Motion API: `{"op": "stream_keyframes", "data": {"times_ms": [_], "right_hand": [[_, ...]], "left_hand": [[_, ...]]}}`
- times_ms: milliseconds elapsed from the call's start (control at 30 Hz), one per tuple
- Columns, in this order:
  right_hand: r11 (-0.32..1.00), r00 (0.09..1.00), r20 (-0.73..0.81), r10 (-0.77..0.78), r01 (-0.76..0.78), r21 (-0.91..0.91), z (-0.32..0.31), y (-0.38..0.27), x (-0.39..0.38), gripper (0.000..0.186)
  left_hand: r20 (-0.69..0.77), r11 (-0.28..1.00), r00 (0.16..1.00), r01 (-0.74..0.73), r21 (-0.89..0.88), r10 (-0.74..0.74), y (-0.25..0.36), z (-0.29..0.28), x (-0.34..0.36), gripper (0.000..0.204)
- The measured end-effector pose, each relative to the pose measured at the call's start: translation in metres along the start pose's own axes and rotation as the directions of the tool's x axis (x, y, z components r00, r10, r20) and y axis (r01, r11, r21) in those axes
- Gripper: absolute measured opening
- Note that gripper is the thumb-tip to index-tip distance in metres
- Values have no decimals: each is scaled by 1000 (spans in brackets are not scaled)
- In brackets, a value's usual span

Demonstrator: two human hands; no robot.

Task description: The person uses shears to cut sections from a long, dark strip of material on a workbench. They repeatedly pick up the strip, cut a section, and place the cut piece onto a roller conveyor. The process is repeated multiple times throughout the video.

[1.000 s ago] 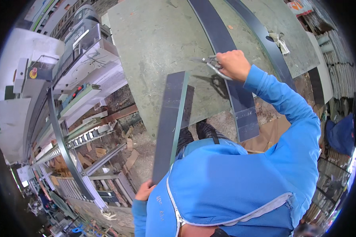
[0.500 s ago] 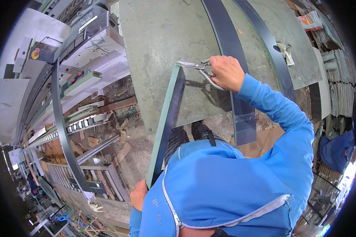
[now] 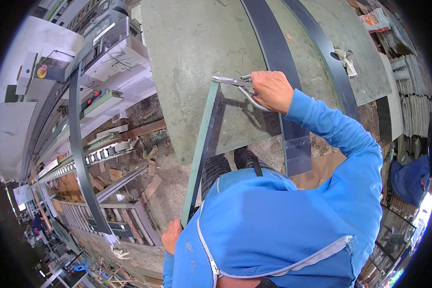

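Note:
A long metal strip or folded profile, greenish along its upper edge and dark on its side, runs from my body to the sheet-topped table. My left hand is closed at its near end; its fingertips are partly hidden. My right hand is wrapped round the handles of a shiny pliers-like hand tool with long pointed jaws. Those jaws lie across the strip's far end; whether they grip it I cannot tell.
Two dark metal strips lie on the grey-green table, the nearer strip close to my right hand. A work glove rests on the farther one. A machine stands at left, above a slatted frame and cardboard scraps.
The tool's jaws have shifted slightly left over the strip's far end, and my right hand has moved a little left with them. The strip's dark side shows narrower. My left hand stays at the near end.

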State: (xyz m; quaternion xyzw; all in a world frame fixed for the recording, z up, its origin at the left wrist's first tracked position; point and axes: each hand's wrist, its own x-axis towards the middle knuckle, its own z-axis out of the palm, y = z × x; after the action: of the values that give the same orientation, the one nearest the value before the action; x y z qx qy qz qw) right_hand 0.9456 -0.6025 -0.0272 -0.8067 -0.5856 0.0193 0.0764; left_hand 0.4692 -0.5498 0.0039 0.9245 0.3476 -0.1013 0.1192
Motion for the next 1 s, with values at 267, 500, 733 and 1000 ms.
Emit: {"op": "stream_keyframes", "data": {"times_ms": [267,500,733,1000], "right_hand": [[999,996,83,-35,37,-18,-8,5,6,15],[990,990,89,-105,113,-87,-20,15,5,10],[907,862,-442,-249,367,205,-79,-6,-25,26],[913,958,-175,-228,273,304,-106,-14,-135,33]], "left_hand": [[70,994,996,50,100,-57,-5,11,-6,15],[20,997,1000,10,73,-11,-9,8,1,12],[133,966,959,-257,28,252,8,-80,34,22],[355,744,763,-630,222,540,86,-204,122,37]]}}
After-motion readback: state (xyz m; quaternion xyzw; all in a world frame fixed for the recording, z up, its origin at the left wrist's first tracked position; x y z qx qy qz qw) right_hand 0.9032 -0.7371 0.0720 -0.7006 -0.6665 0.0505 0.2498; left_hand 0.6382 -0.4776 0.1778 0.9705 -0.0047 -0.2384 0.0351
